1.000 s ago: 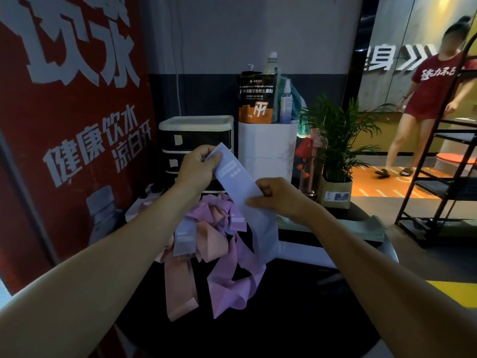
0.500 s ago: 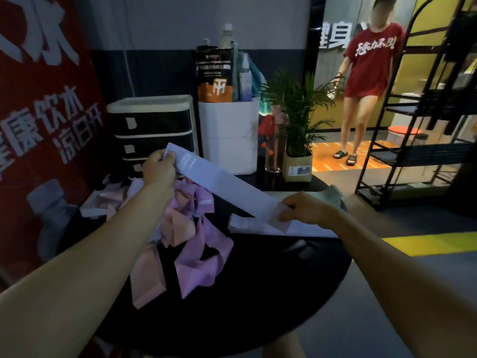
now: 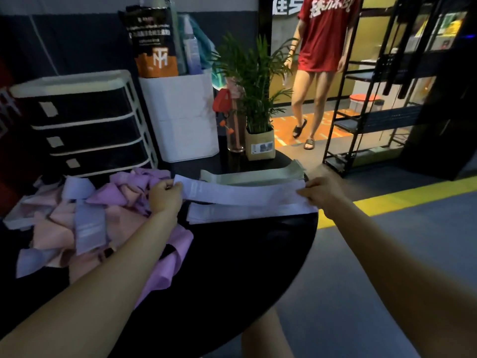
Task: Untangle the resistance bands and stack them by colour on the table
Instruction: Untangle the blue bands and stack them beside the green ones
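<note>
Head view: pale lavender band (image 3: pixel 240 190) stretched flat and near level between both hands, just above the lavender stack (image 3: pixel 247 211) at the far right part of the round black bench (image 3: pixel 232 267). Left hand (image 3: pixel 165 196) pinching the band's left end, fingers curled round it; right hand (image 3: pixel 318 191) pinching the right end, right beside the bench edge. Green stack (image 3: pixel 251 174) just behind, near the far rim. Tangled heap (image 3: pixel 85 215) of pink, purple and lavender bands covering the left side, touching the left forearm. Dark bench surface open in front of the stacks, toward the near rim. Drawer unit (image 3: pixel 85 120), white box (image 3: pixel 180 115) and potted plant (image 3: pixel 255 99) lining the back; black rack (image 3: pixel 387 99) off to the right, a person in a red shirt (image 3: pixel 325 32) beyond. Against half a second ago: band lowered from a slant to level, left hand dropped, right hand shifted outward to the band's end.
</note>
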`<state>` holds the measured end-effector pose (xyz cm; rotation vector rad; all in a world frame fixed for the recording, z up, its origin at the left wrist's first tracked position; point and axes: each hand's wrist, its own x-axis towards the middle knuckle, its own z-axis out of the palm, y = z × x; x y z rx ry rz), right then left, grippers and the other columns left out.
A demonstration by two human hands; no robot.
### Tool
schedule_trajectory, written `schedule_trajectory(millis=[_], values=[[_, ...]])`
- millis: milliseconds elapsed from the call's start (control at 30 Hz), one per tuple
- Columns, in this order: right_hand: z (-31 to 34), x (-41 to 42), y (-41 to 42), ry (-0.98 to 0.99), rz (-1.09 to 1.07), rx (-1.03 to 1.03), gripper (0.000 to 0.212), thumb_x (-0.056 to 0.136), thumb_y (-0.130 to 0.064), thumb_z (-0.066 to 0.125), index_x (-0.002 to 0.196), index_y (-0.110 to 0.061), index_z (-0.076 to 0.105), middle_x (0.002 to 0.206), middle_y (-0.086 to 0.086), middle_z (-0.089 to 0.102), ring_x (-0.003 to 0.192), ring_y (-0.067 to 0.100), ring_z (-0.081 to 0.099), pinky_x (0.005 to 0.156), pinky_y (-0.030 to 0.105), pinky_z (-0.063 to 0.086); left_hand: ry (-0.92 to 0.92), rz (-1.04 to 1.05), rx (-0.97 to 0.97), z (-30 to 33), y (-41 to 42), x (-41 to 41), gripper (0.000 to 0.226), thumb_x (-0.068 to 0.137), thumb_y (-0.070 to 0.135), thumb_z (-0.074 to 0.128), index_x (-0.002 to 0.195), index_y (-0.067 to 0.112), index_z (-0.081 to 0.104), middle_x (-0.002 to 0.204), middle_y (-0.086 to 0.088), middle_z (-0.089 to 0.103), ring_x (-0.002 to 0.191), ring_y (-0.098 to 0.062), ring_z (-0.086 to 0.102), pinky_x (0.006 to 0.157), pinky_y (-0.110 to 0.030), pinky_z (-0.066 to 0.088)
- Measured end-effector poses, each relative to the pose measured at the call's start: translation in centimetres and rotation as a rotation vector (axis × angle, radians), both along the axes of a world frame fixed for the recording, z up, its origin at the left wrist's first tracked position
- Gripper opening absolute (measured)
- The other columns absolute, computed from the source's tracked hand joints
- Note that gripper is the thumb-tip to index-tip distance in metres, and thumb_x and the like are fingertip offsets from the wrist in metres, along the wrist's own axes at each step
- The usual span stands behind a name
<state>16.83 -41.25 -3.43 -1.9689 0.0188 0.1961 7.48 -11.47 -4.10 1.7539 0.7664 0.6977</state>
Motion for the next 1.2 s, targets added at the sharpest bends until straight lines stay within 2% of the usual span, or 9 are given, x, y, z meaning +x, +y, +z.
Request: schedule_trajectory(millis=[67, 200, 333, 500, 667, 867, 1000, 1100, 1200], values=[[-0.5, 0.6, -0.6, -0.065, -0.061, -0.065, 0.021, 0.082, -0.002, 0.067, 0.066, -0.011, 0.056, 0.066, 0.000, 0.047, 0.080, 0.023, 0.049, 0.063, 0.027, 0.040, 0.046, -0.023, 0.077, -0.8, -0.8, 0.2, 0.012, 0.089, 0.009, 0.053, 0.092, 0.008, 0.065, 0.090, -0.012, 0.061, 0.086, -0.024, 0.056, 0.077, -0.030, 0.043], [-1.4, 0.7, -0.9, -0.167, -0.153, -0.178, 0.036, 0.078, 0.001, 0.065, 0.055, -0.019, 0.046, 0.062, -0.004, 0.046, 0.080, 0.020, 0.048, 0.071, 0.028, 0.037, 0.146, -0.035, 0.222, -2.0, -1.8, 0.3, 0.020, 0.088, 0.008, 0.056, 0.105, 0.001, 0.064, 0.106, -0.012, 0.065, 0.101, -0.029, 0.059, 0.078, -0.028, 0.039], [-2.2, 0.1, -0.7, -0.243, -0.147, -0.232, 0.001, 0.081, -0.001, 0.061, 0.082, -0.001, 0.061, 0.082, 0.009, 0.055, 0.082, 0.021, 0.048, 0.071, 0.024, 0.034, 0.205, -0.025, 0.317, -3.0, -1.9, 0.4, 0.018, 0.087, 0.009, 0.057, 0.102, 0.002, 0.065, 0.108, -0.015, 0.066, 0.102, -0.031, 0.058, 0.080, -0.029, 0.039], [-3.0, -0.2, -0.7, -0.295, -0.202, -0.298, 0.018, 0.079, -0.001, 0.060, 0.089, 0.015, 0.059, 0.096, 0.033, 0.062, 0.096, 0.044, 0.057, 0.075, 0.044, 0.048, 0.226, -0.034, 0.320, -4.0, -1.3, 0.2, 0.013, 0.083, 0.006, 0.062, 0.095, 0.003, 0.065, 0.102, -0.012, 0.067, 0.095, -0.027, 0.059, 0.074, -0.024, 0.034], [-3.8, -0.1, -0.4, -0.276, -0.196, -0.274, 0.012, 0.082, -0.001, 0.058, 0.092, 0.004, 0.061, 0.087, 0.016, 0.061, 0.092, 0.032, 0.058, 0.063, 0.028, 0.037, 0.209, -0.023, 0.315, -5.0, -0.8, 0.1, 0.014, 0.081, 0.003, 0.061, 0.094, 0.002, 0.065, 0.098, -0.013, 0.068, 0.096, -0.029, 0.059, 0.074, -0.024, 0.034], [-4.1, 0.0, 0.6, -0.507, -0.166, -0.596, 0.030, 0.081, -0.005, 0.056, 0.111, -0.003, 0.059, 0.115, 0.019, 0.050, 0.109, 0.037, 0.039, 0.087, 0.039, 0.035, 0.178, -0.045, 0.300, -5.7, -0.5, 0.3, 0.017, 0.082, 0.000, 0.057, 0.098, 0.000, 0.063, 0.101, -0.015, 0.066, 0.097, -0.030, 0.059, 0.076, -0.024, 0.035], [-2.6, -1.1, 3.3, -0.650, 0.158, -0.591, 0.044, 0.083, -0.020, 0.066, 0.125, -0.010, 0.055, 0.126, 0.012, 0.047, 0.119, 0.032, 0.038, 0.097, 0.032, 0.029, 0.147, -0.064, 0.282, -6.0, -0.4, 0.1, 0.019, 0.085, 0.000, 0.056, 0.103, -0.001, 0.061, 0.102, -0.017, 0.065, 0.099, -0.032, 0.058, 0.078, -0.025, 0.037], [-2.2, -1.7, 5.7, -0.563, 0.470, -0.597, 0.059, 0.083, -0.035, 0.067, 0.136, -0.017, 0.045, 0.138, 0.007, 0.039, 0.128, 0.027, 0.033, 0.105, 0.034, 0.030, 0.108, -0.098, 0.277, -6.3, -0.4, -0.1, 0.031, 0.087, 0.001, 0.055, 0.118, 0.000, 0.056, 0.112, -0.018, 0.061, 0.105, -0.033, 0.056, 0.089, -0.030, 0.040], [-2.4, -1.8, 7.8, -0.463, 0.622, -0.647, 0.076, 0.079, -0.042, 0.070, 0.143, -0.021, 0.035, 0.146, 0.004, 0.033, 0.134, 0.027, 0.028, 0.109, 0.038, 0.026, 0.109, -0.188, 0.300, -6.2, -0.3, -0.5, 0.043, 0.090, 0.002, 0.051, 0.133, 0.005, 0.047, 0.130, -0.015, 0.054, 0.120, -0.029, 0.050, 0.102, -0.032, 0.036]])
